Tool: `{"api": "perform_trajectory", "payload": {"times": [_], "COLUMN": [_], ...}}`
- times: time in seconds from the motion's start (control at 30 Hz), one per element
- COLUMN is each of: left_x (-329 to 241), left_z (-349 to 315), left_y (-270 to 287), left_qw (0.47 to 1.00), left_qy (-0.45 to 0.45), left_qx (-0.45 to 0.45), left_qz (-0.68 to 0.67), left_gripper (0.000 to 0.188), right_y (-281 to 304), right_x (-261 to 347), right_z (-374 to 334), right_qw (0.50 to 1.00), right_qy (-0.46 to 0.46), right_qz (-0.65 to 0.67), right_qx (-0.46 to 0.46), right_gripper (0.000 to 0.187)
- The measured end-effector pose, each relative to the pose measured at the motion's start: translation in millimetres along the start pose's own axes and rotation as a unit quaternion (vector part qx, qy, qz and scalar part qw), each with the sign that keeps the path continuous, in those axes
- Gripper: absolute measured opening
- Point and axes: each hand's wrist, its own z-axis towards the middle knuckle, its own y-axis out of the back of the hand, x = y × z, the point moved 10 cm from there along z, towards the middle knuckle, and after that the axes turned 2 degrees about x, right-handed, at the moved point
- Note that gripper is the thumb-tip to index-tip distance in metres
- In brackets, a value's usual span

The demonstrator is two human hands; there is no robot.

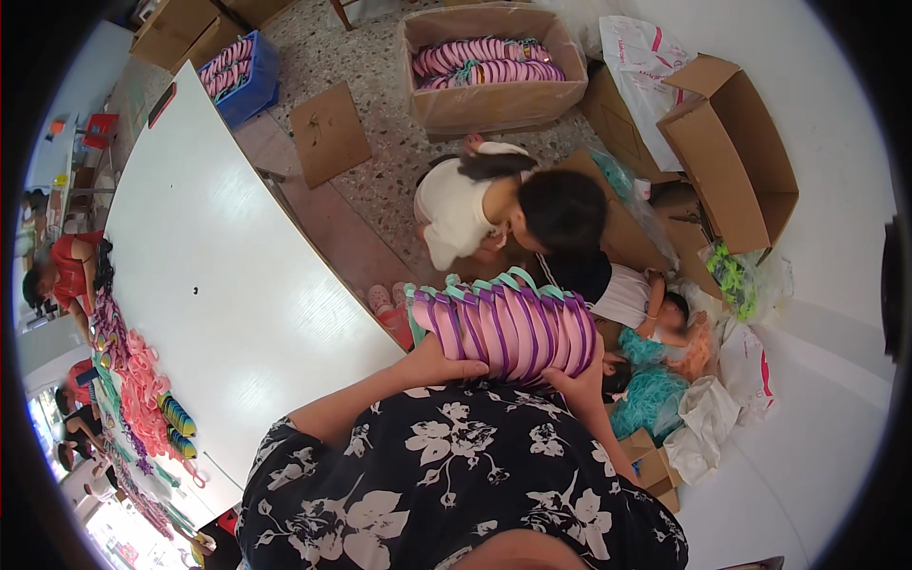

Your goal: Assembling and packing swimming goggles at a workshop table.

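Observation:
Between my two hands is a row of nested pink curved bands (508,328) with purple edging and teal straps along the top; their exact kind is unclear. My left hand (439,363) grips the left end, its thumb lying along the near side. At the right end, my right hand (579,380) clasps the row, thumb pointing inward. Both hands are closed on the row, which is held in front of my body, off the white table (218,256). The far-side fingers are hidden.
Similar pink pieces fill a lined carton (494,112) and a blue crate (249,84). Two people crouch close ahead and right, beside an open carton (727,157) and teal bundles (651,399). Coral straps (142,380) lie along the table's left edge, where other people work.

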Motion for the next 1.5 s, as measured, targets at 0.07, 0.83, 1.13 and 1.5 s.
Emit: {"api": "perform_trajectory", "payload": {"times": [0.07, 0.83, 1.13, 1.5], "left_x": [3, 0, -6, 12], "left_z": [0, 9, 8, 12], "left_y": [-2, -1, 9, 11], "left_qw": [1.000, 1.000, 0.999, 1.000], "left_qy": [0.009, -0.027, -0.044, -0.020], "left_qx": [0.005, -0.005, -0.027, -0.002], "left_qz": [-0.002, 0.001, -0.016, -0.024], "left_gripper": [0.083, 0.080, 0.073, 0.075], "right_y": [1, 5, -1, -1], "right_x": [3, -5, -7, -12], "right_z": [-1, 2, 9, 7], "right_qw": [1.000, 1.000, 0.999, 0.999], "right_qy": [0.015, 0.016, -0.006, 0.002], "right_qz": [0.002, 0.008, 0.032, -0.037], "right_qx": [-0.001, -0.007, -0.002, -0.004], "right_gripper": [0.103, 0.099, 0.100, 0.104]}}
